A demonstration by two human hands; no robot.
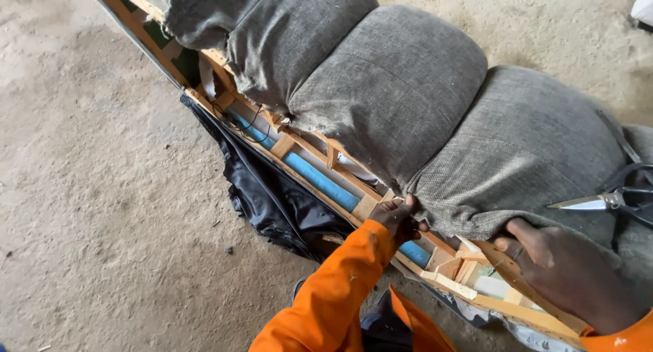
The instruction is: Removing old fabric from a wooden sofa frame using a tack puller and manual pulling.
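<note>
Hands (401, 218) pinching grey upholstery fabric (476, 189)

A sandy concrete floor (88, 189) carries an overturned sofa (408, 100), its wooden frame (320, 182) exposed, with a crumpled black sheet (272, 195) lying just beside it.

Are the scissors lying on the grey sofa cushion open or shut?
Shut, as far as it shows: the scissors rest on the grey cushion with the blades together in one point; the handles are partly cropped.
</note>
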